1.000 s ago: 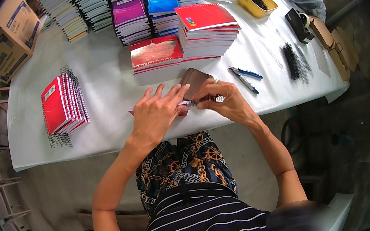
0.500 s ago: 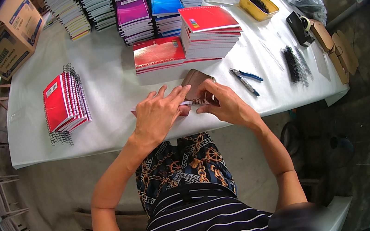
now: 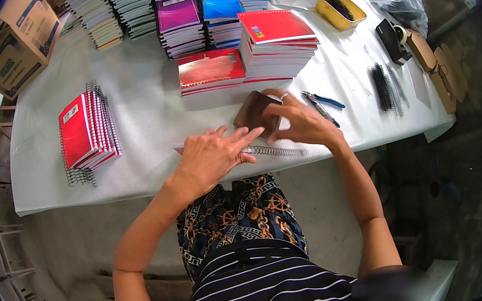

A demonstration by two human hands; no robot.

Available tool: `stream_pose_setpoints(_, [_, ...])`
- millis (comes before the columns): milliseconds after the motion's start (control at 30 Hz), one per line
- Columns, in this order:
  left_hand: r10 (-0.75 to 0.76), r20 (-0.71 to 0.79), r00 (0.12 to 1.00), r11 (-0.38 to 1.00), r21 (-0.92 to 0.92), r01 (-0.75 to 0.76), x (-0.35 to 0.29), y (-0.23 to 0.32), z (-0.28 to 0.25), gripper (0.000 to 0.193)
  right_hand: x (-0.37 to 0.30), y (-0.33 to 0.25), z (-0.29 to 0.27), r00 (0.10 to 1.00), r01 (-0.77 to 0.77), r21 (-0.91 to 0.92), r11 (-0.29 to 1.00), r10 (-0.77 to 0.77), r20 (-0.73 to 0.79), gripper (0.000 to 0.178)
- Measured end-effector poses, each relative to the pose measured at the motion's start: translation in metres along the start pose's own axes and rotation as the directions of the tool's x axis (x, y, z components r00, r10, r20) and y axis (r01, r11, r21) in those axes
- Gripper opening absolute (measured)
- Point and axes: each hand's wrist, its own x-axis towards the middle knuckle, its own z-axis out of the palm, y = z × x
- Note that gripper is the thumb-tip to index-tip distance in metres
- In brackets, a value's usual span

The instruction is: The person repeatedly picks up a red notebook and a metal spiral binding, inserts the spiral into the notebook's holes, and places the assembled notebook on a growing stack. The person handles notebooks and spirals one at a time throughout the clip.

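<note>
My left hand (image 3: 208, 155) lies over a notebook (image 3: 179, 150), which it mostly hides; only a red cover corner and a bit of edge show. Its thumb and index finger straddle the notebook's bound edge. From that edge a dark spiral coil (image 3: 280, 151) sticks out to the right, along the table's near side. Beyond the coil, my right hand (image 3: 304, 121) curls its fingers round the right side of a brown block (image 3: 253, 112). Right of this hand lie blue-handled cutting pliers (image 3: 323, 103).
Spiral-bound red notebooks (image 3: 84, 134) lie stacked at the left. Red unbound stacks (image 3: 279, 48) stand ahead, before purple (image 3: 177, 14) and blue notebooks (image 3: 222, 5). Loose coils (image 3: 382, 89), a yellow tub (image 3: 341, 10) and a tape dispenser (image 3: 392, 42) are at the right; a carton (image 3: 19, 58) stands far left.
My right hand has left the coil and moved up and right to the brown block, which has shifted slightly nearer. The coil's free length now shows. My left hand stays on the notebook.
</note>
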Motion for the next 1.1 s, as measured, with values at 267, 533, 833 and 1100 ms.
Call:
stream_pose_setpoints(267, [-0.049,-0.214,0.976,0.995,0.077,0.066,-0.008,-0.021,0.005,0.089,0.021,0.009,-0.040,0.881,-0.215,0.591,0.778,-0.106,0.460,0.046])
stream_pose_setpoints(533, [-0.168,-0.020,0.986,0.985,-0.036,0.167,-0.006,-0.024,0.004,0.090,0.030,0.012,-0.023,0.894,-0.241,0.643,0.727,-0.093,0.439,0.052])
stream_pose_setpoints(833, [-0.181,-0.042,0.982,0.983,0.003,0.182,-0.005,-0.026,0.002,0.091,0.037,0.013,-0.014,0.909,-0.201,0.781,0.592,-0.185,0.374,0.047])
stream_pose_setpoints(1100, [-0.187,-0.127,0.974,0.980,0.049,0.194,-0.009,-0.032,0.000,0.087,0.040,0.032,0.000,0.920,-0.110,0.836,0.538,-0.264,0.291,0.050])
